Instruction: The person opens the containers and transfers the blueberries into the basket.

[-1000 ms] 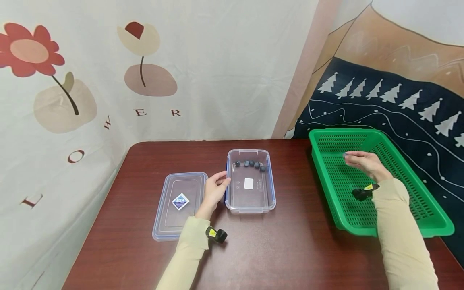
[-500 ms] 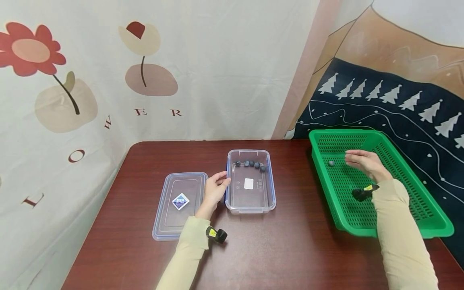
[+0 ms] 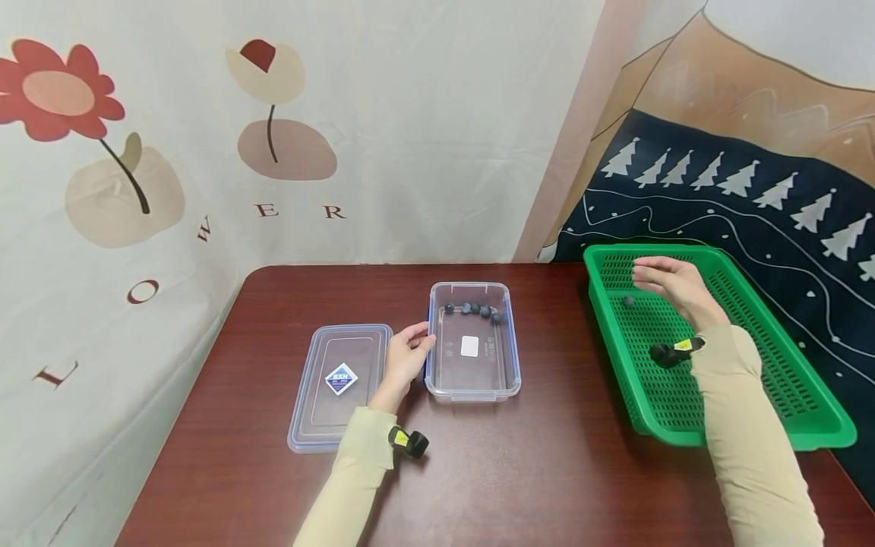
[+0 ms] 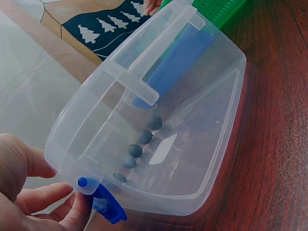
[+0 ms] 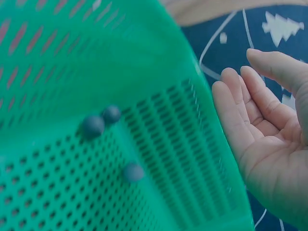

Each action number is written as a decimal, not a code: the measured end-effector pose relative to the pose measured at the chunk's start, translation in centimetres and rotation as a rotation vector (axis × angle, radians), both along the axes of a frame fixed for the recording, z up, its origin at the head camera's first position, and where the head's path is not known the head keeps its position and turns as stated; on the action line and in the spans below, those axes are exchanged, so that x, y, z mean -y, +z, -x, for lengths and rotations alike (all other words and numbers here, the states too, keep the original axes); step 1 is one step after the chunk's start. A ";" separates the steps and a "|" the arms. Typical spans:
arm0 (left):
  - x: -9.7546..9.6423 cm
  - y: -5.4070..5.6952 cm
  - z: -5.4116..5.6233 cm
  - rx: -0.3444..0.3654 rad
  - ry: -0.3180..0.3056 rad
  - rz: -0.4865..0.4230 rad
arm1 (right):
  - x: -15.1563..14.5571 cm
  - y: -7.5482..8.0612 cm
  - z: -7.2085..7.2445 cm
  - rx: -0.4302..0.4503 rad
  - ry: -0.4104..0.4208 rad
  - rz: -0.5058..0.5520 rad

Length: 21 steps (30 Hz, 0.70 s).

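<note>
A clear plastic food container (image 3: 472,376) with blue latches stands on the table. Inside it, along the far side, several blueberries (image 3: 485,311) lie in a row. My left hand (image 3: 405,357) holds the container's left side, thumb and fingertips by the rim and the blue latch (image 4: 108,204). Over the far part of the green basket (image 3: 639,422) hovers my right hand (image 3: 677,289). Its fingers are extended and hold nothing, as the right wrist view shows. Blueberries (image 5: 93,126) rest in the basket; one blueberry (image 3: 628,301) shows in the head view.
The container's lid (image 3: 342,414), with a blue diamond label, lies flat left of the container, beneath the left forearm's side. A dark wooden table (image 3: 547,471) carries everything. Printed cloth (image 3: 424,152) hangs behind the table's far edge.
A blueberry in my right fingertips was let go and now lies in the basket. Since then the right hand has moved up and slightly left. My left hand has kept its place.
</note>
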<state>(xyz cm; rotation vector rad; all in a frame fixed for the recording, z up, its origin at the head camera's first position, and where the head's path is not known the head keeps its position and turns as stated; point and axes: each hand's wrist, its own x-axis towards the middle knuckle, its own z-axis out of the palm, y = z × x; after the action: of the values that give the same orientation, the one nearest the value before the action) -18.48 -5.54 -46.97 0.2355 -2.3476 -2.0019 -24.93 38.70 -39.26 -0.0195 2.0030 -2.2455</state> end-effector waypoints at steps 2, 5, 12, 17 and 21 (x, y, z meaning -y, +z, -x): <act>0.0 0.0 0.0 -0.001 0.000 0.002 | 1.3 0.9 -0.1 -0.008 -0.020 -0.027; 0.0 0.0 0.0 -0.001 0.001 0.004 | 2.8 1.7 0.1 -0.030 -0.019 -0.022; 0.0 0.0 0.1 0.001 -0.001 -0.003 | 6.1 2.7 1.2 -0.092 -0.010 -0.008; 0.0 0.0 0.0 -0.002 0.002 0.000 | 8.6 3.1 1.8 -0.123 0.031 -0.013; 0.0 0.0 0.0 0.004 0.002 0.002 | 10.4 3.0 2.1 -0.136 0.102 0.000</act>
<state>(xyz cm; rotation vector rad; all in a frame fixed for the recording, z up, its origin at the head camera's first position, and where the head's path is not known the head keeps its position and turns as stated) -18.50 -5.54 -46.99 0.2420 -2.3505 -2.0004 -27.06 28.32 -36.25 -0.2755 2.0180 -2.2357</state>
